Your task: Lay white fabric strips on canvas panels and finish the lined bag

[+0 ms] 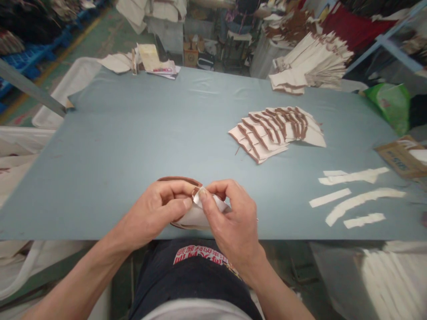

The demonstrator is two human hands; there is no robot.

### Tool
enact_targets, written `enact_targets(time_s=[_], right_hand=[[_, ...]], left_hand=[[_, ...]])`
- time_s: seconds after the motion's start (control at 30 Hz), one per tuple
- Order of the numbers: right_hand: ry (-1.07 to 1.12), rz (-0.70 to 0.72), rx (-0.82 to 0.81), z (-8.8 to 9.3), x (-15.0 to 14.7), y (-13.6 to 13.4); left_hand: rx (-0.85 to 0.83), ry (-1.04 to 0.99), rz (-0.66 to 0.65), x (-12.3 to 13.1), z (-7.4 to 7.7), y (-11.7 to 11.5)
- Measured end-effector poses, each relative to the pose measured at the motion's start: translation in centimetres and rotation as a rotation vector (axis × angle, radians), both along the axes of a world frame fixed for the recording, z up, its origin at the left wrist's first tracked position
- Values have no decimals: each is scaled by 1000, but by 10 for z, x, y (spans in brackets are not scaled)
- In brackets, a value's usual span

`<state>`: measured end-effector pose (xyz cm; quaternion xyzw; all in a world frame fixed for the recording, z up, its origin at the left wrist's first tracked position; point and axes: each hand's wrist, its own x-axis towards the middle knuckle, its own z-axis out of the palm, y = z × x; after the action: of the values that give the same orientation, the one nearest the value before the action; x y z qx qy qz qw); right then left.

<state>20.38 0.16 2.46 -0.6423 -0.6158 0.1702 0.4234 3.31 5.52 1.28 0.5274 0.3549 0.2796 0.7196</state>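
Note:
Both hands meet at the near edge of the grey-blue table [133,146]. My left hand [156,211] and my right hand [230,218] are closed, pinching a small cream piece with brown edging [195,215] between thumbs and fingers. The piece curls, and its brown trim [180,179] shows above my left fingers. Most of it is hidden under the hands.
A fanned row of similar cream and brown pieces [276,131] lies mid-right. Loose cream strips [356,198] lie at the right. A taller stack [310,64] sits at the far right edge, papers [155,62] at the far edge, a cardboard box [400,158] and a green bag [390,104] to the right.

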Motion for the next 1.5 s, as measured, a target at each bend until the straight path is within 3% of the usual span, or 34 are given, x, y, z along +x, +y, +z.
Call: enact_targets(time_s=[0.27, 0.7, 1.2, 1.5], right_hand=[[16, 62, -27, -6, 5, 3], [-38, 106, 108, -23, 6, 6], [-377, -43, 414, -37, -1, 19], [-336, -17, 442, -45, -2, 21]], left_hand=[[-12, 150, -21, 4, 2, -1], [0, 266, -38, 5, 10, 4], [-14, 226, 59, 12, 9, 9], [86, 326, 86, 10, 6, 9]])
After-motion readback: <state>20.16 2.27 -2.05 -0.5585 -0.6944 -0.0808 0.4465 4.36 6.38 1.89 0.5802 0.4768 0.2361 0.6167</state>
